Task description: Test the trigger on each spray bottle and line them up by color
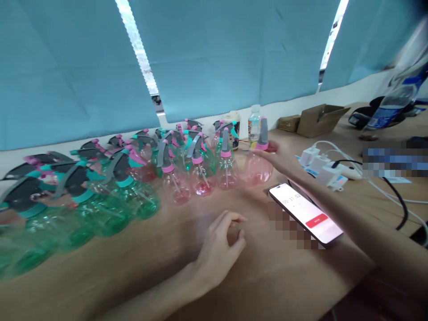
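My right hand (271, 154) is closed around the upper body of a pink spray bottle (259, 169), just below its pink collar. That bottle is upright at the right end of a row of similar ones, with a grey and pink trigger head. My left hand (222, 252) rests low over the table, fingers loosely curled and thumb apart, with nothing in it. Nearest to it are other pink spray bottles (202, 180) standing in the row. Green spray bottles (112, 214) with teal collars fill the left side. The far fingers of my right hand are partly hidden.
A phone (306, 214) showing a timer lies on the wooden table (167, 276), under my right forearm. White chargers (326, 171) and cables are to the right. Behind stand a drink bottle (254, 122), a cardboard box (319, 120) and a blue-labelled water bottle (389, 109).
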`<state>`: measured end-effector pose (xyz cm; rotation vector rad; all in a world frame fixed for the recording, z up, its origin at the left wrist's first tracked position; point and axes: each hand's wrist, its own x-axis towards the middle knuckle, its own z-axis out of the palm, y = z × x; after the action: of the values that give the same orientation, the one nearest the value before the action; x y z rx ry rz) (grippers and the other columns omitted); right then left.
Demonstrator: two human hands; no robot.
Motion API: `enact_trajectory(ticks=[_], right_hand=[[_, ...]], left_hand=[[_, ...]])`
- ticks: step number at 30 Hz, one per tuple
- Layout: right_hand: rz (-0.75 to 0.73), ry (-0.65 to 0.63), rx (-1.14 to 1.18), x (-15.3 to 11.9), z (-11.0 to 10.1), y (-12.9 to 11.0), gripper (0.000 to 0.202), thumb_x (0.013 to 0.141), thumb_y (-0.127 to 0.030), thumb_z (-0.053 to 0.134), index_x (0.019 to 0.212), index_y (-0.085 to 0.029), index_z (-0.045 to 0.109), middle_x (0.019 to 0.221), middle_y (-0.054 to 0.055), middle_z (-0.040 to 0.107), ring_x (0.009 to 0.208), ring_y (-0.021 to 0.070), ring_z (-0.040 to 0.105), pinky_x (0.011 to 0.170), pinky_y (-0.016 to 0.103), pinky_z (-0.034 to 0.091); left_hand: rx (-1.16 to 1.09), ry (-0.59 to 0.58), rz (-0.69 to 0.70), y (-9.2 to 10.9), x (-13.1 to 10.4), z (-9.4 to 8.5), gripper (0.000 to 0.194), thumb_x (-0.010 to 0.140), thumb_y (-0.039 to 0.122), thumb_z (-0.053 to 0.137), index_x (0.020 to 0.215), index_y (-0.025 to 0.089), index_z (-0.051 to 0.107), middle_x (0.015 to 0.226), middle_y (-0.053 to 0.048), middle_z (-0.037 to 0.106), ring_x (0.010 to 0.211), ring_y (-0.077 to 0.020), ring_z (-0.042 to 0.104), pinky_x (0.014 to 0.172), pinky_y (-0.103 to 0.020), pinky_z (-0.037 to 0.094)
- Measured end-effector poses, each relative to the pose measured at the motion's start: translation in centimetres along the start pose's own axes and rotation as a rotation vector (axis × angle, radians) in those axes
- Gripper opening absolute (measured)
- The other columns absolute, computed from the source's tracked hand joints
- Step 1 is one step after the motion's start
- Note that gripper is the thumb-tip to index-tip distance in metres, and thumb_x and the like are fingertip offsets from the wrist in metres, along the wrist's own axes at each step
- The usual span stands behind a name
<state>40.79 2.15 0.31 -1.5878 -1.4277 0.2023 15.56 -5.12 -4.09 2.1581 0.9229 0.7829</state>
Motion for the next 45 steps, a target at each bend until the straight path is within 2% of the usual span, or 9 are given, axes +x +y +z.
enact_trajectory(ticks=[5, 9, 12, 17, 22, 29, 33, 38, 45], right_hand=[[-0.118, -0.082, 0.024, -5.7, -1.1, -4.6, 0.033, 0.080, -0.052, 0.067, 0.095, -0.022, 0.068, 0.092, 0.007, 0.072, 0.086, 0.0292, 0.066, 0.074, 0.042, 0.050], [-0.264, -0.283, 0.146, -9.4, 1.3, -8.4, 0.030, 0.082, -0.045, 0.066, 0.105, -0.025, 0.064, 0.101, 0.005, 0.070, 0.093, 0.0273, 0.064, 0.080, 0.041, 0.050], [-0.270, -0.395, 0.164, -10.9, 3.6, -11.1, 0.013, 0.080, -0.030, 0.065, 0.092, -0.025, 0.063, 0.088, 0.002, 0.070, 0.087, 0.0249, 0.065, 0.077, 0.040, 0.050], [-0.362, -0.468, 0.291, -12.2, 7.3, -14.3, 0.010, 0.076, -0.024, 0.065, 0.085, -0.024, 0.060, 0.088, 0.002, 0.070, 0.078, 0.0222, 0.064, 0.067, 0.035, 0.049], [-0.373, -0.509, 0.305, -13.1, 9.6, -15.6, 0.014, 0.079, -0.027, 0.065, 0.091, -0.024, 0.059, 0.101, 0.004, 0.068, 0.093, 0.0252, 0.063, 0.080, 0.042, 0.048], [-0.427, -0.691, 0.450, -13.9, 10.6, -13.8, 0.068, 0.073, -0.050, 0.076, 0.127, -0.024, 0.046, 0.127, 0.009, 0.059, 0.114, 0.0281, 0.056, 0.094, 0.046, 0.047], [-0.503, -0.746, 0.374, -13.7, 11.0, -10.1, 0.078, 0.079, -0.060, 0.066, 0.140, -0.025, 0.034, 0.140, 0.013, 0.049, 0.127, 0.0310, 0.047, 0.104, 0.051, 0.039], [-0.591, -0.647, 0.086, -13.5, 11.7, -5.7, 0.083, 0.080, -0.066, 0.060, 0.144, -0.021, 0.032, 0.144, 0.016, 0.046, 0.133, 0.0327, 0.041, 0.111, 0.058, 0.028], [-0.626, -0.617, -0.030, -13.7, 11.8, -4.1, 0.081, 0.081, -0.063, 0.061, 0.144, -0.021, 0.034, 0.146, 0.015, 0.045, 0.136, 0.0321, 0.039, 0.112, 0.058, 0.027]], left_hand=[[-0.071, 0.134, -0.036, 1.1, -0.3, -3.3, 0.019, 0.086, 0.023, 0.056, 0.105, 0.023, 0.056, 0.111, -0.005, 0.064, 0.102, -0.0228, 0.061, 0.094, -0.045, 0.048], [-0.110, 0.223, 0.004, 1.9, -0.6, -6.0, 0.044, 0.083, 0.033, 0.063, 0.124, 0.025, 0.047, 0.133, -0.008, 0.054, 0.121, -0.0257, 0.053, 0.103, -0.048, 0.044], [-0.057, 0.245, -0.006, 2.2, -1.1, -7.7, 0.063, 0.078, 0.032, 0.069, 0.134, 0.027, 0.041, 0.142, -0.010, 0.047, 0.127, -0.0292, 0.048, 0.106, -0.052, 0.040], [-0.029, 0.298, -0.043, 1.8, -2.5, -10.2, 0.067, 0.074, 0.031, 0.072, 0.133, 0.024, 0.042, 0.132, -0.011, 0.055, 0.118, -0.0300, 0.055, 0.101, -0.051, 0.044], [-0.071, 0.304, -0.122, 1.7, -3.8, -12.3, 0.053, 0.076, 0.030, 0.070, 0.124, 0.022, 0.049, 0.113, -0.007, 0.062, 0.100, -0.0244, 0.062, 0.088, -0.042, 0.051], [-0.028, 0.316, -0.053, 1.7, -4.9, -12.8, 0.028, 0.076, 0.017, 0.053, 0.104, 0.021, 0.055, 0.088, -0.002, 0.061, 0.072, -0.0170, 0.055, 0.068, -0.034, 0.048], [-0.038, 0.375, 0.027, 0.7, -5.0, -12.3, 0.026, 0.078, 0.017, 0.051, 0.103, 0.021, 0.054, 0.083, 0.001, 0.057, 0.070, -0.0147, 0.052, 0.066, -0.030, 0.046], [0.028, 0.392, 0.046, 0.3, -4.7, -11.9, 0.035, 0.078, 0.013, 0.050, 0.113, 0.019, 0.052, 0.086, 0.000, 0.057, 0.065, -0.0124, 0.050, 0.053, -0.025, 0.039], [0.099, 0.369, 0.111, 1.1, -4.4, -12.2, 0.016, 0.070, 0.007, 0.045, 0.078, 0.021, 0.047, 0.075, 0.003, 0.054, 0.065, -0.0121, 0.054, 0.057, -0.025, 0.043]])
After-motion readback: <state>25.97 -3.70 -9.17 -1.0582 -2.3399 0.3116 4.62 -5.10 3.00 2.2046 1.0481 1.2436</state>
